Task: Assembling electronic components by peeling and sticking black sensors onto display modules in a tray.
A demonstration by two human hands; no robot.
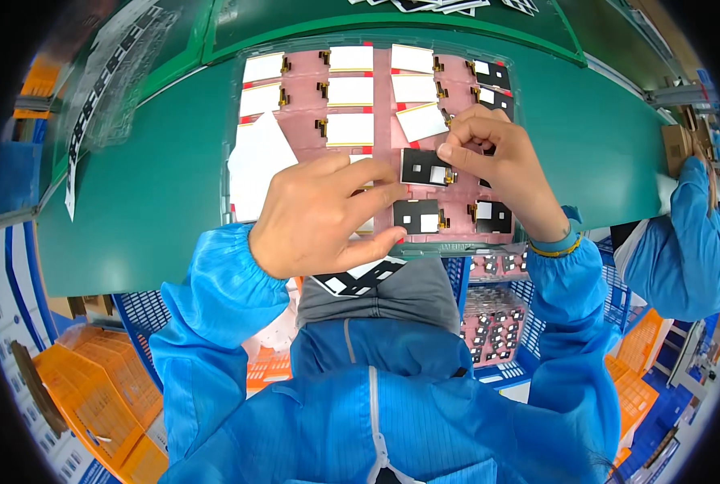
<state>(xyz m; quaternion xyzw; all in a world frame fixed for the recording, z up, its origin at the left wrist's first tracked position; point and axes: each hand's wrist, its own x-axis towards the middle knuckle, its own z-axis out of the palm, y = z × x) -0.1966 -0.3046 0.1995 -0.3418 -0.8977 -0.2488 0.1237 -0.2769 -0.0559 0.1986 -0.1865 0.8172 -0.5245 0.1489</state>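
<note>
Black panel [414, 173] between the fingers [471, 163]

We count one left hand [328, 211], one right hand [497, 153], one co-worker [687, 258]. One pink tray [302, 77] under the hands; in it, at least eight white cards [350, 91], at least five black cards [418, 210], others hidden. At least two orange crates [94, 383].
</note>
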